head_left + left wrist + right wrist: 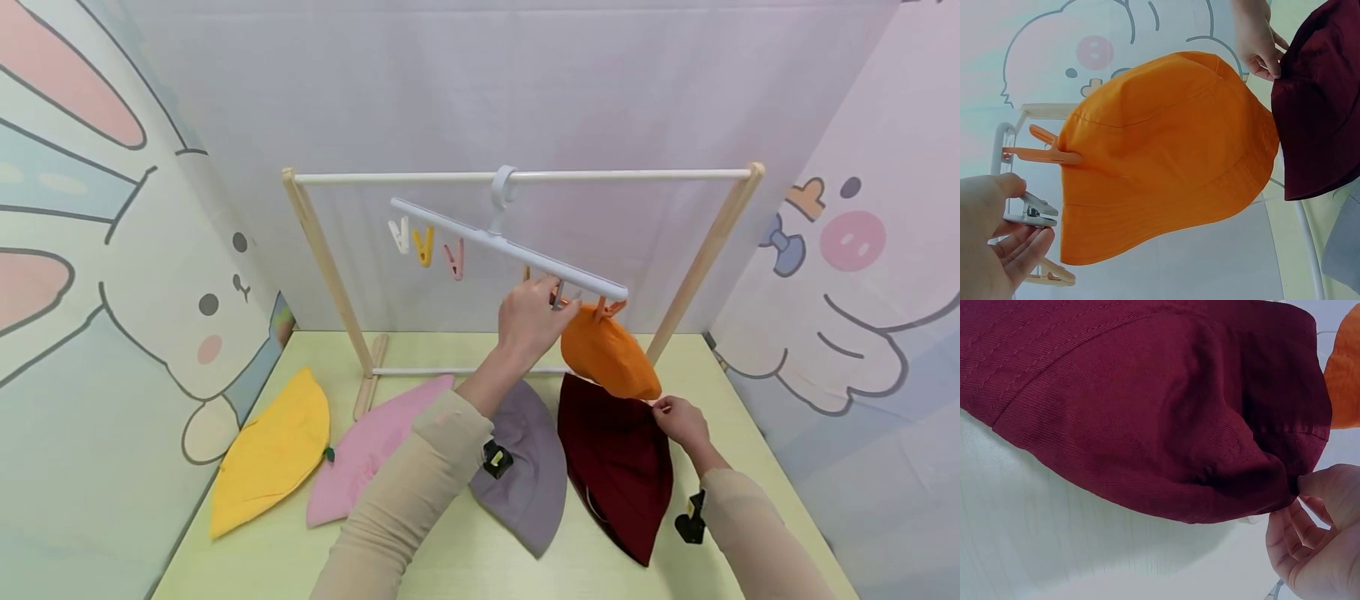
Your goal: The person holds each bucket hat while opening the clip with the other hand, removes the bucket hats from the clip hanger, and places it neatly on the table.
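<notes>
My left hand (532, 317) pinches a grey clip (1032, 212) under the white hanger (510, 247), between thumb and fingers. Beside it an orange bucket hat (611, 354) hangs from an orange clip (1054, 150), which grips its edge. My right hand (681, 421) pinches the edge of a dark red bucket hat (618, 467) between thumb and fingertips; the right wrist view shows the cloth of this hat (1116, 412) creased near the pinch. Most of the red hat lies over the table, close below the orange one.
The hanger hooks onto the rod (637, 175) of a wooden-legged rack. White (400, 235), yellow (423, 247) and pink clips (454, 259) hang on its left. On the table (247, 567) lie yellow (273, 450), pink (367, 458) and grey hats (528, 475).
</notes>
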Available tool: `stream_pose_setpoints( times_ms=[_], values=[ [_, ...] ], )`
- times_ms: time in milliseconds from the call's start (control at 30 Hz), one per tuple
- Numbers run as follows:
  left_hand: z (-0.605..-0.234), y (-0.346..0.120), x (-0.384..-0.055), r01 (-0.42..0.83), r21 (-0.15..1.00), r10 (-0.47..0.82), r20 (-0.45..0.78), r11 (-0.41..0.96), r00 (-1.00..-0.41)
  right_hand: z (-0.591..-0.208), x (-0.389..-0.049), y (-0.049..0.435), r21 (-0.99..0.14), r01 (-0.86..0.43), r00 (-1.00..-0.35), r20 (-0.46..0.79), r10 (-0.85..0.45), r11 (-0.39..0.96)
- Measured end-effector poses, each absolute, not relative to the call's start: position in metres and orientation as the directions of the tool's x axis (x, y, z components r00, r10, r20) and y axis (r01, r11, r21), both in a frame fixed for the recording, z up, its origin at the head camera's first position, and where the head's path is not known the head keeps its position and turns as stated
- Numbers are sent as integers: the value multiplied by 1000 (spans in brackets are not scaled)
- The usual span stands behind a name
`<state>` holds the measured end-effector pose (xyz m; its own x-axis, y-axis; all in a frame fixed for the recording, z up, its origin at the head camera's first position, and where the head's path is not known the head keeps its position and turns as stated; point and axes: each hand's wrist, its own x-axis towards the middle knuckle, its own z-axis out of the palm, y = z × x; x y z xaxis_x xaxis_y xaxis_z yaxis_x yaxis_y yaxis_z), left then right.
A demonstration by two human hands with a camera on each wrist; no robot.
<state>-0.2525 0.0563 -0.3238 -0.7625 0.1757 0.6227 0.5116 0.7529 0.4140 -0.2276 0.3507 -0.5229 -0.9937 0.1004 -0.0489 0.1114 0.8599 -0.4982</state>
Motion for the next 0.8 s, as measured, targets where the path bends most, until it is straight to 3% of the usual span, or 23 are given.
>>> stream_pose_setpoints(
  times_ms=[800],
  values=[
    [-324, 57, -252, 502, 426, 167, 613, 753, -772, -530, -224, 348, -500, 100, -994, -89, 64, 860]
  ],
)
